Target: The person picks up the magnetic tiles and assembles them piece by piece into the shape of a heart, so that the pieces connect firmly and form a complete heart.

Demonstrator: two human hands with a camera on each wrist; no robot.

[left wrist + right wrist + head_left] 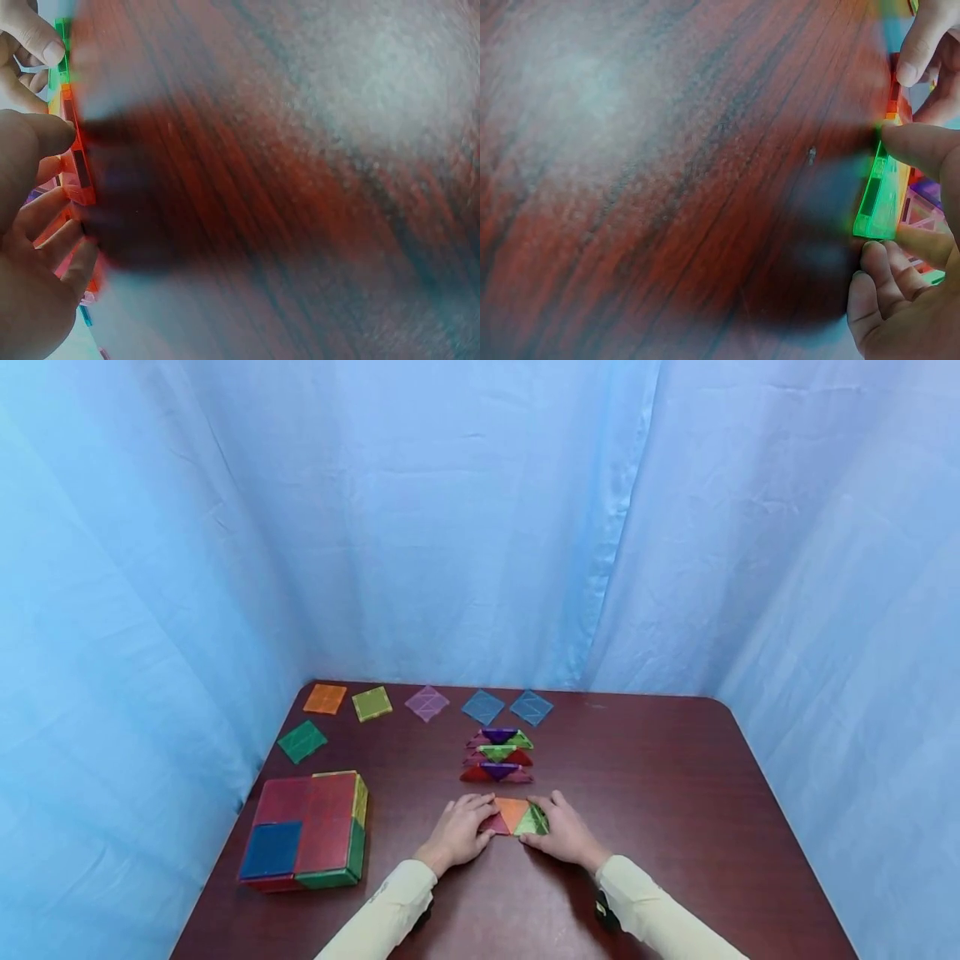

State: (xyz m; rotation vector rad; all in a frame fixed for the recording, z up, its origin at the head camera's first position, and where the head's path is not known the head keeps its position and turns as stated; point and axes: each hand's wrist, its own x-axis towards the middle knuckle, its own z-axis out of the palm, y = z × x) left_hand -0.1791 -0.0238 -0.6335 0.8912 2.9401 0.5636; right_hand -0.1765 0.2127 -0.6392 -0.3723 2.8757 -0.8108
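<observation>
Both hands are at a row of translucent triangle tiles near the table's middle. My left hand [459, 832] grips the row's left end, a pinkish-red triangle tile [495, 826], with thumb on the near edge and fingers on the far side. An orange triangle tile [513, 811] sits in the middle. At the right end my right hand [567, 834] pinches a green triangle tile [531, 822] between thumb and fingers. In the right wrist view the green tile [881, 196] lies on the wood, its end by the curled fingers. Beyond stand three similar rows, the nearest red and purple [497, 772].
A stack of large square tiles [330, 822] stands at the left, a blue square [272, 850] on top. Along the back lie orange [326, 699], olive [372, 703], purple [427, 702] and two blue squares [483, 707]. A green square [302, 742] lies near the left edge.
</observation>
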